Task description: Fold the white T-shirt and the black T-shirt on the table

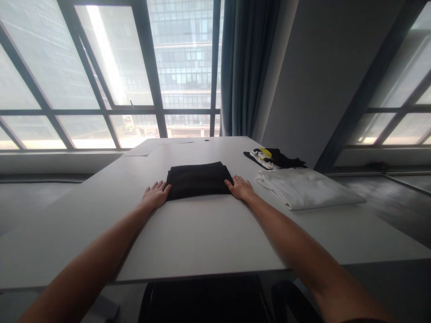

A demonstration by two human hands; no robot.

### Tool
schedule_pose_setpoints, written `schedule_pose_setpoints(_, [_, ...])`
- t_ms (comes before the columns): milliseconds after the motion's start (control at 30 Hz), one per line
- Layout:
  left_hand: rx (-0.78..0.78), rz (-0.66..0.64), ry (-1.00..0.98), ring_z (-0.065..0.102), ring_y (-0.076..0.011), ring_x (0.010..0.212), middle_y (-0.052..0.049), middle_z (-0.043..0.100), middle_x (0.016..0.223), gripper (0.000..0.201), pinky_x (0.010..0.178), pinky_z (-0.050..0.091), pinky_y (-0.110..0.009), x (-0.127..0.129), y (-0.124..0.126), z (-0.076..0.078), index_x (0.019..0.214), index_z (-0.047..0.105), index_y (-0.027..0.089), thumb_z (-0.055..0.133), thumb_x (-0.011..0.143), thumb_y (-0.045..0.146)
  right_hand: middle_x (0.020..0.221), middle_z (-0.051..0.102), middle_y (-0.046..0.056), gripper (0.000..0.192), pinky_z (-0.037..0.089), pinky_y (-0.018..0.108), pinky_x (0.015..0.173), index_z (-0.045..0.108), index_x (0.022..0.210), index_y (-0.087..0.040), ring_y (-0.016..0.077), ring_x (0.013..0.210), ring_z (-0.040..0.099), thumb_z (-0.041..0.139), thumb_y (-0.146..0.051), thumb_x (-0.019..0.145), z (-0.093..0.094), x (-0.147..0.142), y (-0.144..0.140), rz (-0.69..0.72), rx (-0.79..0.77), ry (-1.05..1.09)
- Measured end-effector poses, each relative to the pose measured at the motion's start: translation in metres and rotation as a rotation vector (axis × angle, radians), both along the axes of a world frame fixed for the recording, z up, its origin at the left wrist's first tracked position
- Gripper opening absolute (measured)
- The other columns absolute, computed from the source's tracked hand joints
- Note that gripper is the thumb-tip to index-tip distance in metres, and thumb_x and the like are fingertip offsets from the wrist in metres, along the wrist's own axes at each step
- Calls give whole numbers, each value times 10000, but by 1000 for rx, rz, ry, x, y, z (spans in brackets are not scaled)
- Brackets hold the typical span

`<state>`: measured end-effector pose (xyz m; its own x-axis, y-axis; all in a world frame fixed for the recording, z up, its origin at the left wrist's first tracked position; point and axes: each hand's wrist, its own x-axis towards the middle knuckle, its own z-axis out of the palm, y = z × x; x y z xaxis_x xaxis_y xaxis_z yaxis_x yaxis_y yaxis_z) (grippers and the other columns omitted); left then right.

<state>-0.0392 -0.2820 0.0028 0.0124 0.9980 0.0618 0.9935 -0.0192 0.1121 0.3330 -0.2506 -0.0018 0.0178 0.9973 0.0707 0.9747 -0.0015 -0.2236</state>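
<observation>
fingers [164, 185] of both hands lie flat and apart against the folded black cloth's [198, 179] side edges; press evenly, keeping it square on the white counter [202, 233].

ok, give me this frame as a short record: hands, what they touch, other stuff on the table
left hand: flat on the table, fingertips at the left edge of the folded black garment
right hand: flat on the table, fingers at the garment's right edge
black garment: folded into a neat rectangle, lying mid-table
table: white, set before the windows
folded white garment: right of the right hand, apart from it
black, white and yellow garment: crumpled, behind the white one
grip: neither hand closed on anything
</observation>
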Motion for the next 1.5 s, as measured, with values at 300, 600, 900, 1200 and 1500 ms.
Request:
schedule_pose_setpoints(300, [46,52,-145,387,-218,1416,-84,456,1518,569,1134,304,-412,-12,-6,6,1400,499,232,154,999,442,1103,689,188,586,468,398,892,742,965,-151,320,1070,631,440,-650,912,28,2,-15,-82,64,26])
schedule_pose_setpoints(600, [40,0,-91,372,-273,1421,-85,500,1483,567,1126,315,-437,-16,3,1,1340,587,249,283,945,521,994,699,124,378,546,301,685,613,1082,-140,236,829,692,663,-437,853,30,1,-16,-4,15,545])
schedule_pose_setpoints(900, [101,-1,-132,502,-279,1312,-34,625,1357,497,1060,386,-381,-16,0,4,1217,679,286,363,912,519,1120,663,102,390,565,336,810,561,1195,-169,214,912,672,620,-245,817,26,-15,-13,-32,231,667])
schedule_pose_setpoints(1200, [35,-58,-86,408,-312,1395,-55,496,1491,521,1105,342,-494,-18,-1,2,1280,640,290,369,899,522,1065,699,67,319,459,332,955,655,1089,-189,240,1022,624,536,-188,794,113,48,-2,49,595,246])
schedule_pose_setpoints(1500, [-43,-63,-37,280,-323,1464,-62,392,1559,613,1142,263,-572,-16,-4,5,1390,544,257,320,900,549,989,701,91,263,461,356,915,675,1001,-159,238,925,624,554,-151,767,174,131,-8,12,853,131])
